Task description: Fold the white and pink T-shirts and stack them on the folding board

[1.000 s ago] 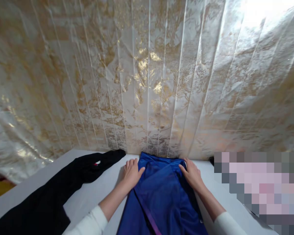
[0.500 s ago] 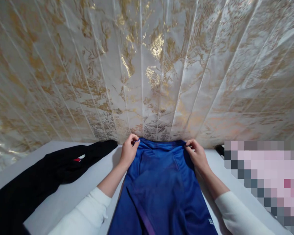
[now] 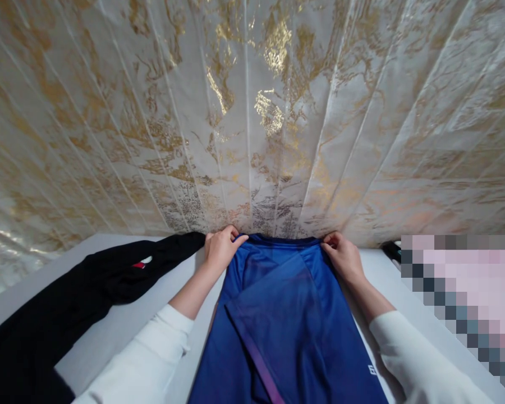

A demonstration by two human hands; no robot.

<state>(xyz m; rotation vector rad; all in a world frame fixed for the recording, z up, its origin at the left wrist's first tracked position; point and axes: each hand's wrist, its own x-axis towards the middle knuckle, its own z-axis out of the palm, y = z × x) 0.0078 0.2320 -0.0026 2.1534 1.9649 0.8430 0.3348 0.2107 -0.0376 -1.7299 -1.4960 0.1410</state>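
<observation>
Where the white table (image 3: 122,328) meets it, a crinkled white-and-gold sheet (image 3: 252,112) rises as a backdrop and fills most of the view. On the table, a blue garment (image 3: 286,325) lies spread flat in the middle, its far edge touching the foot of the sheet and a purple stripe (image 3: 258,362) running down it. A black garment (image 3: 67,303) lies stretched out to the left, apart from the blue one. At the right, a blurred pinkish patch (image 3: 467,303) cannot be made out. The left hand (image 3: 219,251) pinches the far left corner of the blue garment, fingers curled over the edge. The right hand (image 3: 345,258) appears to pinch the far right corner likewise, though its fingertips are partly hidden.
</observation>
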